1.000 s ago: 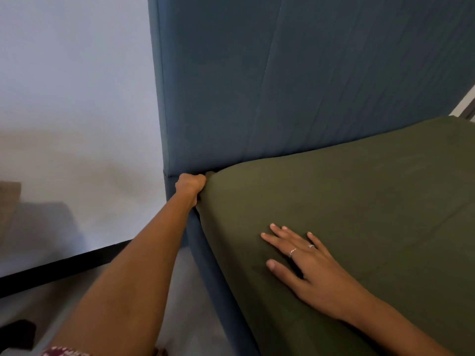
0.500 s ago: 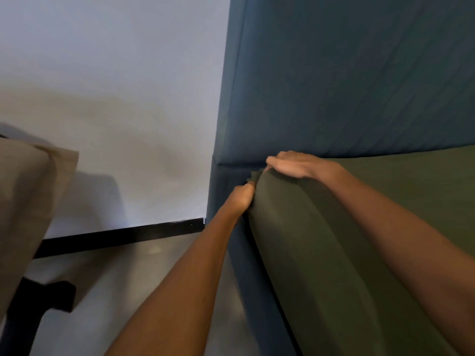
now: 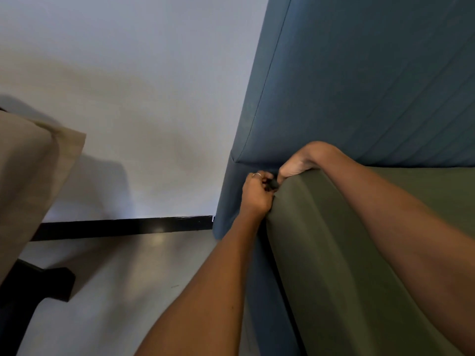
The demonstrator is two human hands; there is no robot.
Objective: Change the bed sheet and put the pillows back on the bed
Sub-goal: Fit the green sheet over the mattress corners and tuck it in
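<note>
An olive green bed sheet (image 3: pixel 359 253) covers the mattress, which sits against a tall blue upholstered headboard (image 3: pixel 359 86). My left hand (image 3: pixel 255 195) grips a bunch of the sheet at the mattress's near top corner, just beside the headboard. My right hand (image 3: pixel 299 164) reaches over the same corner. Its fingers curl down over the sheet into the gap by the headboard, and the fingertips are hidden. A beige pillow-like cushion (image 3: pixel 30 176) shows at the left edge.
The blue bed frame side (image 3: pixel 264 291) runs down below my left arm. A pale wall with a black skirting strip (image 3: pixel 123 226) stands at the left, above a light floor (image 3: pixel 123 291). A black piece of furniture base (image 3: pixel 38 283) sits under the beige cushion.
My right hand left the flat top of the sheet and moved to the corner, then curled down over it. My left hand kept its grip at the corner. My view swung left.
</note>
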